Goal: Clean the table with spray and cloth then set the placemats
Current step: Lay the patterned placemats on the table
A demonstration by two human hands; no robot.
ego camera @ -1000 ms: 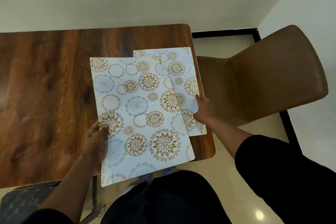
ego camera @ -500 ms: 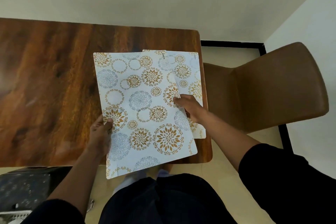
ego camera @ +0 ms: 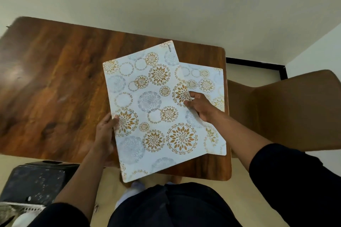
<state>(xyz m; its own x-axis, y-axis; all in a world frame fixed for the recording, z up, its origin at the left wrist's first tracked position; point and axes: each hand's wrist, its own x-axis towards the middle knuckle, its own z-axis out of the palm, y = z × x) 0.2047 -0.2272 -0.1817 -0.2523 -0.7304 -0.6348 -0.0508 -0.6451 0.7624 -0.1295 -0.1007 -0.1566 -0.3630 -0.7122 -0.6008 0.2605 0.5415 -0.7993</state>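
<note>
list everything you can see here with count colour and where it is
table: 1, dark brown wood grain, middle and left
placemats: 2, white with gold and grey floral circles; top mat held tilted at the table's near right part, overhanging the near edge; lower mat lying flat by the table's right edge, partly under the top one
chair: 1, brown, right of the table
dark speckled object: 1, black, lower left below the table edge; cannot tell what it is
floor: beige, near side
wall: pale, behind the table
left hand: holds the top mat's left edge
right hand: pinches the top mat's right edge, above the lower mat
</note>
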